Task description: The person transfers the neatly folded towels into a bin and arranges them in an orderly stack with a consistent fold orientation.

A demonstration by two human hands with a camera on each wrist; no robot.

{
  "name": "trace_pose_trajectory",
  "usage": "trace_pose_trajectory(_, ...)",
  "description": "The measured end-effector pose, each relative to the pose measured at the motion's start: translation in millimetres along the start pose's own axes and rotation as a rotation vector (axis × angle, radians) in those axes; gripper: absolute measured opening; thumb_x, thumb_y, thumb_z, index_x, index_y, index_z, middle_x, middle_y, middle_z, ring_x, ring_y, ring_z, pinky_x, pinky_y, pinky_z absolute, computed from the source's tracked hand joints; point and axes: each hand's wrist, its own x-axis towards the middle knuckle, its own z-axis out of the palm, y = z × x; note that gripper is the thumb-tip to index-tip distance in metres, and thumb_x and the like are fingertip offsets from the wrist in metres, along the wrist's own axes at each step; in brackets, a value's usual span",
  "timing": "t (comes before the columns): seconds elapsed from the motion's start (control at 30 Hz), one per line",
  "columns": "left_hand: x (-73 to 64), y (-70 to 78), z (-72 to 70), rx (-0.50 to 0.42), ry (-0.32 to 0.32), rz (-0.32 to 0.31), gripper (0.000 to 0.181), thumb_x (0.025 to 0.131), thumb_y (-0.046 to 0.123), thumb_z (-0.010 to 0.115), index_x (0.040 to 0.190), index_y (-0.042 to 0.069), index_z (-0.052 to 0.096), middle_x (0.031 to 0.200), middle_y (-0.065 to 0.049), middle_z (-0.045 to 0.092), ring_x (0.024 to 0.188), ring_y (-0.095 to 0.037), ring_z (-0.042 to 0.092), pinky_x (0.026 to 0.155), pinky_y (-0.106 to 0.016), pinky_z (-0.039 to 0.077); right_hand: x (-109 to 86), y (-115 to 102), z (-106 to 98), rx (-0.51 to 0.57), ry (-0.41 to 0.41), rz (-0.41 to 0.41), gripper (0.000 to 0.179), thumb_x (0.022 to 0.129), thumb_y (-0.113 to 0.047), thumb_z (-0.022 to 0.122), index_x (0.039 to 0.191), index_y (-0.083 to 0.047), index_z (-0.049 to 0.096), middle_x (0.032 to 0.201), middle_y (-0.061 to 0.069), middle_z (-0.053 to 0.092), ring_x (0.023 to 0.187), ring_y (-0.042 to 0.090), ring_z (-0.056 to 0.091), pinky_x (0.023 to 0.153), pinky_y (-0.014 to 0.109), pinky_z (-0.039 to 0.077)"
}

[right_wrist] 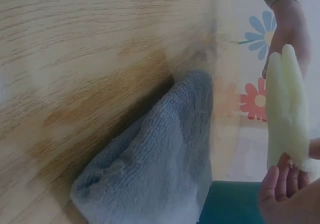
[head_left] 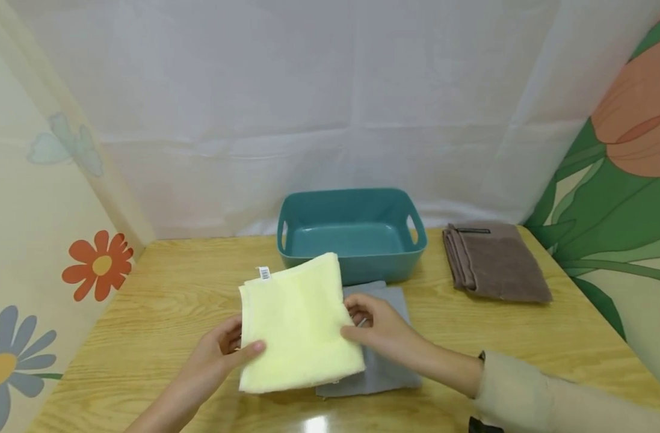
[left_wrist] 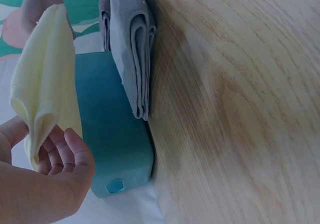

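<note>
A folded pale yellow towel (head_left: 297,325) with a white tag (head_left: 264,273) on its upper edge is held up above the table between both hands. My left hand (head_left: 221,352) grips its left edge, thumb on the front face and fingers behind. The right hand (head_left: 381,325) pinches the towel's right edge, as the right wrist view also shows. Partly hidden beneath it, a folded grey towel (head_left: 391,361) lies on the table; its stacked layers show in the left wrist view. Behind these stands a teal basket (head_left: 357,264) with handle holes, nothing visible inside.
A folded brown towel (head_left: 503,264) lies at the right rear of the wooden table (head_left: 183,294). White cloth (head_left: 227,120) hangs behind the table. Walls painted with flowers stand on both sides.
</note>
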Motion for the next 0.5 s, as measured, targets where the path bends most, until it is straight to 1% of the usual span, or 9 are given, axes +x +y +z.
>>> trace_pose_trajectory(0.2, 4.6, 0.3, 7.8, -0.035, -0.033, 0.062, 0.062, 0.091, 0.012, 0.072, 0.140, -0.011, 0.043, 0.128, -0.024, 0.060, 0.106, -0.026, 0.063, 0.082, -0.029, 0.054, -6.6, 3.4, -9.8, -0.021, 0.021, -0.006, 0.028, 0.087, -0.009, 0.072, 0.111, 0.003, 0.063, 0.095, 0.004, 0.064, 0.086, 0.018, 0.055, 0.073, 0.030, 0.048)
trace_pose_trajectory(0.4, 10.4, 3.0, 18.5, -0.053, -0.074, 0.120, 0.059, 0.091, 0.011, 0.072, 0.137, -0.013, 0.045, 0.124, -0.024, 0.062, 0.100, -0.024, 0.064, 0.080, -0.030, 0.055, -12.8, 9.9, -15.7, -0.014, 0.052, 0.029, 0.027, 0.088, -0.009, 0.071, 0.111, 0.003, 0.062, 0.096, 0.004, 0.063, 0.086, 0.018, 0.055, 0.074, 0.031, 0.047)
trace_pose_trajectory(0.5, 11.8, 4.0, 23.0, -0.056, -0.091, 0.122, 0.059, 0.091, 0.012, 0.073, 0.137, -0.012, 0.045, 0.122, -0.023, 0.063, 0.098, -0.023, 0.064, 0.078, -0.029, 0.056, -16.3, 13.9, -18.4, -0.017, 0.066, 0.036, 0.027, 0.088, -0.009, 0.072, 0.110, 0.003, 0.062, 0.096, 0.005, 0.063, 0.085, 0.019, 0.054, 0.074, 0.031, 0.047)
